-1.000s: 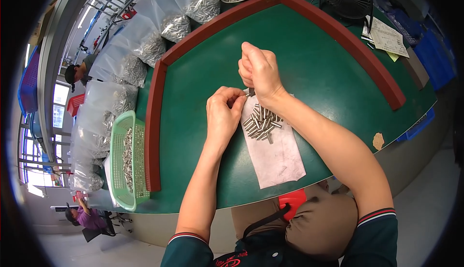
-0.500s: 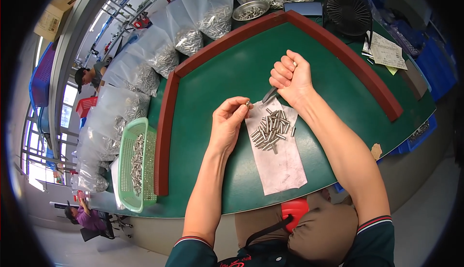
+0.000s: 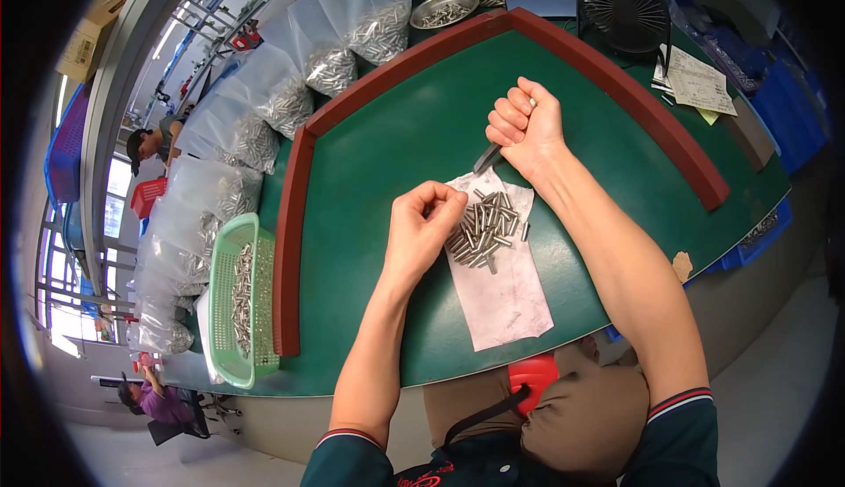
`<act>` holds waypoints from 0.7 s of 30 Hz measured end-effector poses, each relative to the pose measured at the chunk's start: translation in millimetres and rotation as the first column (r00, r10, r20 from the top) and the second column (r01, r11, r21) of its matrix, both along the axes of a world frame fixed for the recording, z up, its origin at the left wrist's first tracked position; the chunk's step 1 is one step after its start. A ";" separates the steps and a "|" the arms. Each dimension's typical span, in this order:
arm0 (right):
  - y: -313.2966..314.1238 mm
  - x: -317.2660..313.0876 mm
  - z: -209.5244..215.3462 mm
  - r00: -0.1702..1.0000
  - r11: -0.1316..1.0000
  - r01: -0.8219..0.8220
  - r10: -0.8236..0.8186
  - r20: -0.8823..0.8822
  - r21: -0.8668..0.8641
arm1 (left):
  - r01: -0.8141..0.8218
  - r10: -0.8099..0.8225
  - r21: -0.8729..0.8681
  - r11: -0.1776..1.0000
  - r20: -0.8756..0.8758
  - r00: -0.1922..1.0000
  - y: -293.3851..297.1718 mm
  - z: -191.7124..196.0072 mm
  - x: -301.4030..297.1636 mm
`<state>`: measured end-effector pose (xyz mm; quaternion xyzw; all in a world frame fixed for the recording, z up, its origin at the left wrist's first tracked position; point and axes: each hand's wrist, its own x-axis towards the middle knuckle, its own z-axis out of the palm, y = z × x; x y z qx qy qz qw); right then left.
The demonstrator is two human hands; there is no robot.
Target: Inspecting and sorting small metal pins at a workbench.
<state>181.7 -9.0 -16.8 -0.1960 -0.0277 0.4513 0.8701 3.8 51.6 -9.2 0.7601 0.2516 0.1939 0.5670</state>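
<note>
My left hand (image 3: 424, 227) is closed in a pinch at the left edge of a pile of short metal pins (image 3: 482, 230). Whatever its fingertips hold is hidden. The pins lie heaped on a stained whitish cloth (image 3: 502, 302) spread over the green tabletop. Beyond the cloth, my right hand (image 3: 526, 126) is wrapped in a fist around a slim tool. Its dark, flat end (image 3: 486, 158) sticks out below the fist, above the cloth's far edge. A small pale bit shows by the curled index finger, and the rest of the tool is hidden.
A dark red raised border (image 3: 396, 71) frames the table (image 3: 387, 135). To the left stand a green basket (image 3: 262, 311) of pins and several clear bags (image 3: 374, 25) of metal parts. A metal bowl (image 3: 443, 11), a black fan (image 3: 623, 16) and papers (image 3: 695, 80) sit at the back.
My left hand has moved slightly right to the pile's edge; the small metal piece seen at its fingertips no longer shows. My right fist keeps its hold on the tool. The whole view has shifted slightly.
</note>
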 end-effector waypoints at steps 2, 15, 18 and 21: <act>1.2 -1.9 -0.2 1.000 1.000 -0.006 0.006 -0.007 0.000 | -0.015 0.021 0.136 0.991 -0.047 0.999 -3.9 -0.4 2.8; 3.1 0.6 -5.6 1.000 1.000 0.009 -0.008 0.015 -0.030 | -0.108 0.124 0.251 0.962 -0.046 0.991 -15.9 -0.5 18.4; 1.5 1.0 -6.5 1.000 1.000 0.007 -0.007 0.008 -0.027 | -0.014 0.062 -0.329 0.944 0.135 0.989 -4.8 6.3 7.2; 0.0 0.9 -5.4 1.000 0.999 -0.003 0.003 0.002 -0.034 | 0.140 0.004 -0.629 0.764 0.221 0.975 15.3 0.3 -4.4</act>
